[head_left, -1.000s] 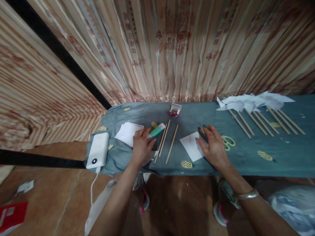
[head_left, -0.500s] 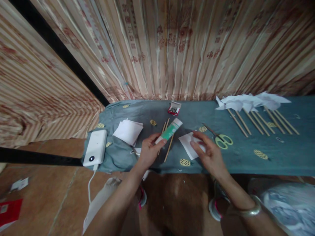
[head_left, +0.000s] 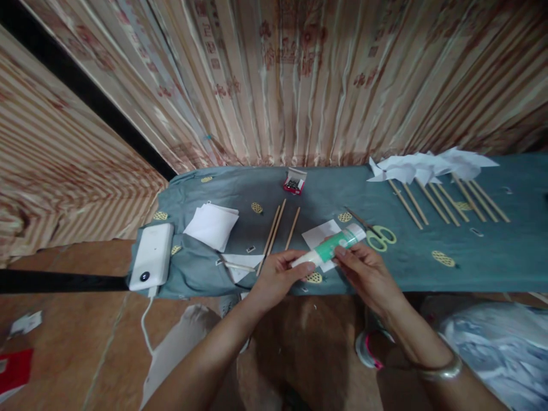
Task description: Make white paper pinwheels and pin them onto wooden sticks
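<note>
Over the table, we grip a green-and-white tube slanting up rightward: left hand at lower end, right hand near upper.

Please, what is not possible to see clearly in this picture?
Head view:
Square white paper sheet: partly hidden by the cylindrical green-white tube in the left hand and right hand.
Small dark pieces in the red-white cardboard box: too small to identify.
Flat red item on the brown floor: cut off by left edge.
</note>
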`<state>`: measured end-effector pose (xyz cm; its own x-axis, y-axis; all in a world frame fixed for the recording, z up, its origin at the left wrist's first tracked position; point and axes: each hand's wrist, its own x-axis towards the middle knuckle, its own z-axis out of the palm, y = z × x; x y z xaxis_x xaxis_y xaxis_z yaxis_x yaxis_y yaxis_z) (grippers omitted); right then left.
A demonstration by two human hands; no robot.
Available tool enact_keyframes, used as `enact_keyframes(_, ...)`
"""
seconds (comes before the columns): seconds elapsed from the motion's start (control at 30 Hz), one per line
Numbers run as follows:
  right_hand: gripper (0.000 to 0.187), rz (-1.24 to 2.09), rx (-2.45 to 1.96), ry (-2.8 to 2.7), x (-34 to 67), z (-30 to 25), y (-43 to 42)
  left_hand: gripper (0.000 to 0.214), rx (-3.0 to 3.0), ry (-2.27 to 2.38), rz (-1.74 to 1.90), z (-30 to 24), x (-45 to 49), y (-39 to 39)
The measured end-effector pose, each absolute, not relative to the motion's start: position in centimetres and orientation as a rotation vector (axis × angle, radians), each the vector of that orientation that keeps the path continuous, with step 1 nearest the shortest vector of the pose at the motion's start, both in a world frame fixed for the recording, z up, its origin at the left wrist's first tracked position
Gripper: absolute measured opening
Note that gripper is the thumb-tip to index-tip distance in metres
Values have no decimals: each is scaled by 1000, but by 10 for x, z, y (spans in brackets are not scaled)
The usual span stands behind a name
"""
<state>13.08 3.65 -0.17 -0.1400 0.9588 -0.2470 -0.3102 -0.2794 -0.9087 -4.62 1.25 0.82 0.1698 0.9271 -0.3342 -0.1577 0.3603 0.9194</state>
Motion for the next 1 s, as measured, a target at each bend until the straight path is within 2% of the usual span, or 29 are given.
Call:
enact_keyframes(0.17, 20, 1629, -1070, -612, 149, -3, 48, 46, 1109, 1345, 1133, 4, -71, 27)
enact_keyframes(0.27, 20, 1718, -1038, -519, 155, -3, 48, 35, 1420, 1644, 1222, 3, -95, 39)
enact_keyframes(0.33, 20, 1762, -999, -492, 156, -3, 47, 27, 1600, 1775, 1101, 2, -109, 46)
enact_keyframes(0.43, 23, 1793, -941, -432, 159, -1, 46, 27, 1858, 1900, 928, -2, -121, 56)
enact_keyframes(0.57, 27, 1736, -966, -375, 165, 1, 50, 25, 2209, 1881, 717, -18, -125, 73)
enact_keyframes(0.7, 23, 1656, -994, -391, 171, -1, 55, 33, 2323, 1843, 594, -30, -126, 85)
enact_keyframes(0.9, 21, 1604, -1082, -513, 177, -7, 60, 42, 2382, 1879, 837, -22, -111, 76)
enact_keyframes(1.0, 18, 1531, -1163, -582, 176, -9, 62, 36, 2466, 1686, 846, -16, -79, 57)
